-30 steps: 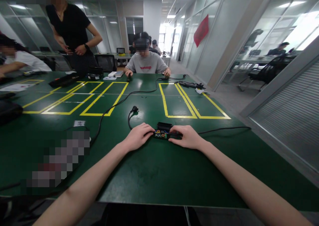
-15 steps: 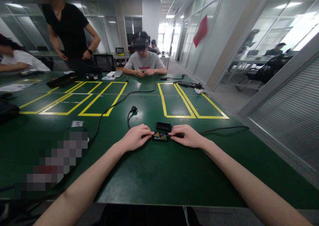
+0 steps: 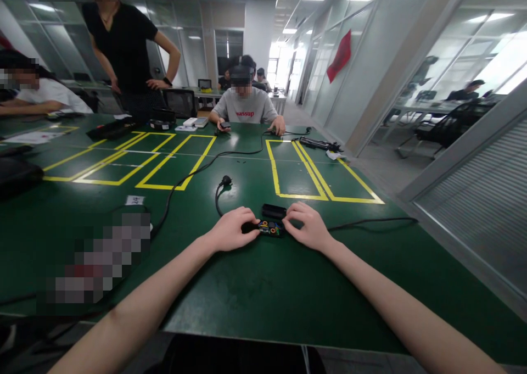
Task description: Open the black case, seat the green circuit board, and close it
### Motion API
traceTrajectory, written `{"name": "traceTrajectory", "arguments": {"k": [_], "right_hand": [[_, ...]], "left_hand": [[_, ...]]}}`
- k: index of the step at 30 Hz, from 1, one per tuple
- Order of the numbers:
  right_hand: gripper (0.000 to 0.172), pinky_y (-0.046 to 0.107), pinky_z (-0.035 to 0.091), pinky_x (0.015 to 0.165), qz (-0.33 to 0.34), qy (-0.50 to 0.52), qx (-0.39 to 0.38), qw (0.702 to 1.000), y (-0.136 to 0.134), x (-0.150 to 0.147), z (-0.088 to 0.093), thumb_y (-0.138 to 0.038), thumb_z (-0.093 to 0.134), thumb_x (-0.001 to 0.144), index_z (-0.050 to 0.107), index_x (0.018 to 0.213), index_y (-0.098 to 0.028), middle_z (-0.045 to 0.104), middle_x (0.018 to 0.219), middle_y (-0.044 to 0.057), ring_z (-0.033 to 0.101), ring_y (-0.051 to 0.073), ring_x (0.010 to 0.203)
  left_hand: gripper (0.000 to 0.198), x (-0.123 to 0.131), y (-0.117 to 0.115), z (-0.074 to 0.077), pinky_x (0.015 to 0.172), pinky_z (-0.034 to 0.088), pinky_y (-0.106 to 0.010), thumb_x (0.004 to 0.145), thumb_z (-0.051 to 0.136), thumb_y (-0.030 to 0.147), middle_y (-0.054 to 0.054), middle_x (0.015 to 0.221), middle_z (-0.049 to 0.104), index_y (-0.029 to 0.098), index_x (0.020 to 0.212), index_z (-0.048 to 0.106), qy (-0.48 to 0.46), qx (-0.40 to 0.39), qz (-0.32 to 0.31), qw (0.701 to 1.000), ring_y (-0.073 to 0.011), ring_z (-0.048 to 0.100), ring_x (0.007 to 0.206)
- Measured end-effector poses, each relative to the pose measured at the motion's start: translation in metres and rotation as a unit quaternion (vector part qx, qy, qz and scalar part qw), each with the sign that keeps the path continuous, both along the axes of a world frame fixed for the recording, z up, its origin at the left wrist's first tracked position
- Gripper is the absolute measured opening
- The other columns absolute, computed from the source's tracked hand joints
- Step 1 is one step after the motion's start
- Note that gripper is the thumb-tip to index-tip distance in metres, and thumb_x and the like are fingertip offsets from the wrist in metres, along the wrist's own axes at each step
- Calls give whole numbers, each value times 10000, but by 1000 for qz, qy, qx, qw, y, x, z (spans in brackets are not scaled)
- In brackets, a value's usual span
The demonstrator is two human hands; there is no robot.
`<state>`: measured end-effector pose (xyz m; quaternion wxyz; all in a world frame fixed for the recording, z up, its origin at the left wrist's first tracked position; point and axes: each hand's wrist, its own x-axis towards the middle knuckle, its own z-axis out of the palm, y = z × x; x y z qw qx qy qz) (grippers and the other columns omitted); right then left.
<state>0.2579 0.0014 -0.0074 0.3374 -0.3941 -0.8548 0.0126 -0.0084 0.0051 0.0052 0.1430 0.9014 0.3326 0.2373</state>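
Observation:
A small opened black device (image 3: 269, 228) with a circuit board and coloured parts lies on the green table (image 3: 263, 291). My left hand (image 3: 233, 229) curls over its left end, fingers closed on it. My right hand (image 3: 307, 227) grips its right end with bent fingers. A separate black cover (image 3: 274, 211) lies just behind the device. A black cable runs from under my left hand to a plug (image 3: 224, 181), and another cable (image 3: 370, 222) trails off to the right.
Yellow tape rectangles (image 3: 304, 173) mark the table beyond. A long black cord (image 3: 185, 179) crosses the middle. A seated person (image 3: 246, 106) faces me at the far edge; another stands at the left (image 3: 127, 50). A black tool (image 3: 317, 142) lies at the far right.
My hands have shifted slightly on the device; the right hand's fingers now reach further over its right end. The camera tilted a little. The seated person opposite moved their hands apart.

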Motion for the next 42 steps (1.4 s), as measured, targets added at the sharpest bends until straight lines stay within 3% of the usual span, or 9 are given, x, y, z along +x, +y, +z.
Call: {"name": "traceTrajectory", "arguments": {"k": [2,4,6,9,12,21,34,38,42], "right_hand": [[143,443,545,830,-85,41,2,996,9,-1,-11,-298,621,924,741,970,-236,686,953,94,639,275,925],[222,494,545,881,-119,54,-26,991,16,-1,-17,-345,658,898,731,1068,-223,696,1034,113,640,308,1006],[225,483,555,869,-104,66,-77,989,19,0,-19,-357,685,872,724,1043,-215,714,1019,103,655,299,991],[212,375,570,708,-57,112,-177,976,13,0,-13,-341,690,858,707,1024,-211,722,870,47,666,219,765],[209,309,546,589,-29,184,-246,951,3,-4,-7,-339,682,850,699,1006,-200,733,835,27,640,163,613],[204,322,590,638,-34,249,-201,947,-3,-13,-4,-343,709,817,730,962,-200,767,853,49,703,190,682],[134,328,623,648,-5,195,-131,972,-12,-14,3,-292,674,883,713,982,-210,754,914,56,722,196,727],[113,338,615,705,44,147,-128,980,-11,-10,5,-312,677,905,698,958,-214,729,934,64,711,199,791],[216,358,580,783,93,55,-124,986,-10,-4,7,-365,770,851,682,985,-219,714,979,62,692,214,873]], "left_hand": [[156,2,0,-3,834,527,-349,846,731,294,-56,985,699,202,944,652,-8,-3,0,1000,-234,644,937],[255,4,0,-6,852,526,-373,816,779,323,-57,988,697,203,992,639,-6,3,15,1000,-248,640,944],[349,7,0,-8,860,531,-390,796,807,343,-66,1017,692,197,1055,624,-6,-1,40,999,-261,643,961],[551,8,0,-10,923,530,-428,781,828,369,-107,1170,672,186,1240,585,-12,-4,63,998,-291,639,1054],[703,7,1,-11,1006,499,-464,813,803,376,-121,1279,658,208,1424,498,-12,-2,47,999,-304,613,1153],[774,3,1,-9,1034,496,-452,828,796,321,-101,1310,669,243,1511,443,-27,-34,23,999,-288,618,1171],[680,2,-1,-7,1016,507,-449,809,801,315,-97,1282,668,256,1425,520,-54,-30,25,998,-291,641,1149],[476,3,-2,-4,933,530,-382,803,801,264,-60,1196,674,244,1239,611,-65,-49,13,997,-248,663,1050],[278,5,-2,-5,863,525,-341,825,782,246,-29,1076,693,230,1062,637,-59,-65,9,996,-222,660,977]]}}
